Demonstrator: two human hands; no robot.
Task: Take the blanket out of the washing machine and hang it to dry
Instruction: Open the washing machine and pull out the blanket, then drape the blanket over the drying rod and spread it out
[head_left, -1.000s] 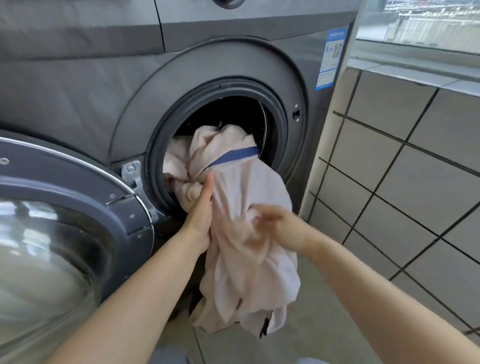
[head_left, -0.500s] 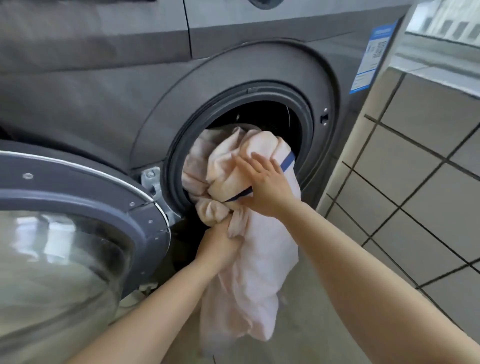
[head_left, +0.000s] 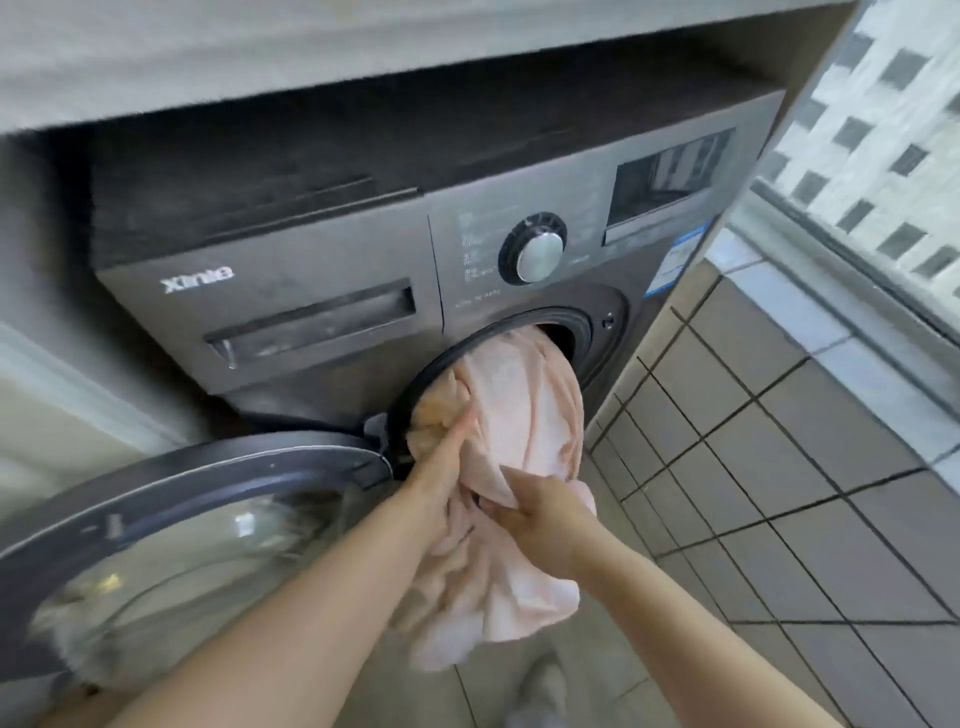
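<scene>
A pale pink blanket spills out of the round opening of the dark grey washing machine and hangs down toward the floor. Part of it is still inside the drum. My left hand grips a bunch of the blanket just below the opening, fingers sunk into the folds. My right hand grips another fold a little lower and to the right. The blanket's lower end hangs between my forearms.
The machine's round glass door stands swung open at the lower left, close to my left arm. A grey tiled wall and a window ledge rise on the right. A counter top runs above the machine.
My head has risen, so the view now looks down on the machine's control panel. My right hand has dropped from the top of the bundle to a lower fold. More blanket hangs outside the drum.
</scene>
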